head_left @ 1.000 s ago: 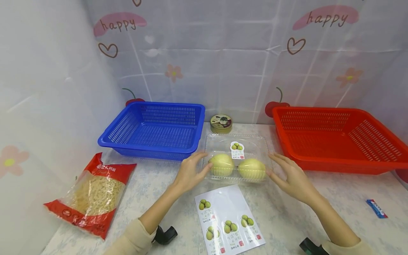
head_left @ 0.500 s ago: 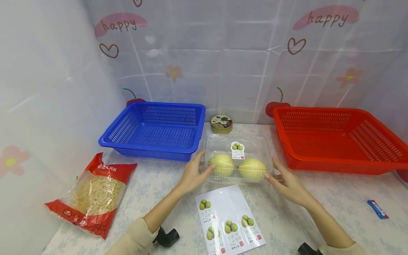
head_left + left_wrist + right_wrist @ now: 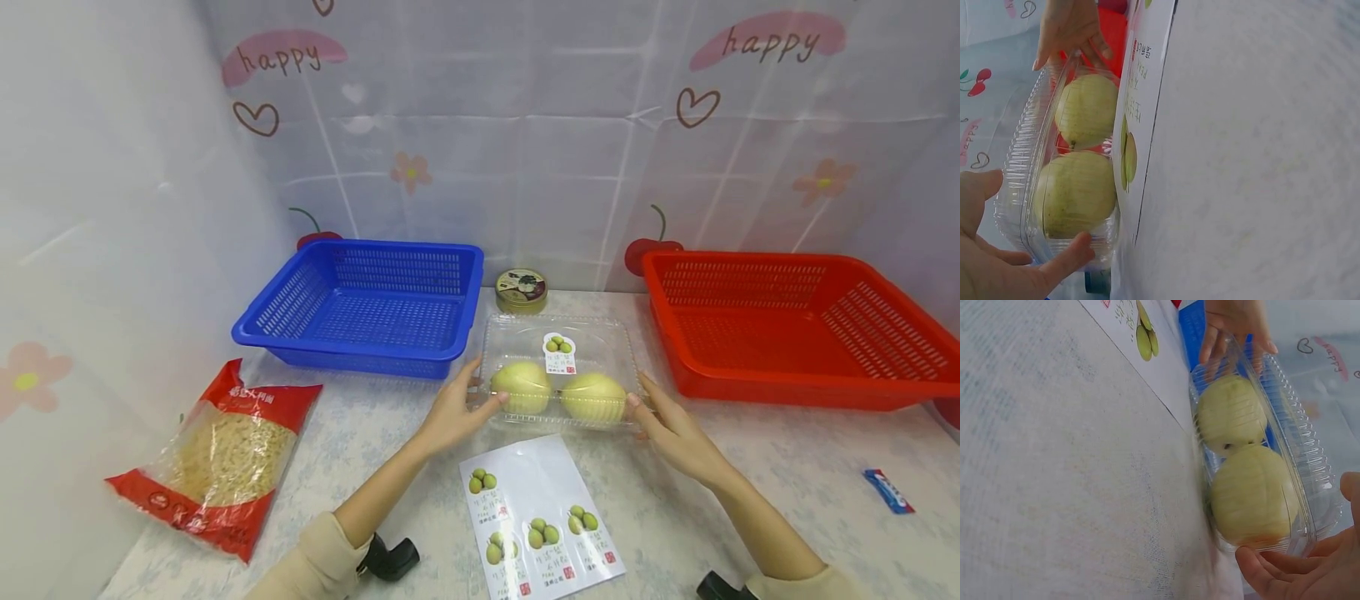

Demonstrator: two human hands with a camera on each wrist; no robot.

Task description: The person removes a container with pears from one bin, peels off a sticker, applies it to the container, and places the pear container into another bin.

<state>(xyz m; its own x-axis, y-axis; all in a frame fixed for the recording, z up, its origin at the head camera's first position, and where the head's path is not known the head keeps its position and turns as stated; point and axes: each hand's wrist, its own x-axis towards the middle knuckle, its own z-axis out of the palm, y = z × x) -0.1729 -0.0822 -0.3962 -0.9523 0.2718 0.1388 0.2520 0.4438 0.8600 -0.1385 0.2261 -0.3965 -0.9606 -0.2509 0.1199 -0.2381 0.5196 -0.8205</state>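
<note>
A clear plastic clamshell box (image 3: 517, 333) holds two pale yellow-green pears (image 3: 592, 397), seen side by side along its front half. On its closed lid is a white sticker (image 3: 558, 353) printed with green pears. My left hand (image 3: 453, 410) grips the box's left end, thumb at the front corner. At the opposite end my right hand (image 3: 677, 427) holds it in the same way, some fingers hidden beside or under the plastic. The right wrist view shows the right hand (image 3: 1310, 569) at the box's lower edge. In the left wrist view, the left hand (image 3: 1016, 262) touches the near end.
A sticker sheet (image 3: 540, 508) lies in front of the box. A blue basket (image 3: 345, 343) stands left, a red basket (image 3: 795, 385) right, a round tin (image 3: 521, 290) behind. A pasta bag (image 3: 225, 458) lies far left, a small blue packet (image 3: 888, 492) far right.
Both hands have closed in from beside the clamshell box and now grip its ends. The box has barely moved.
</note>
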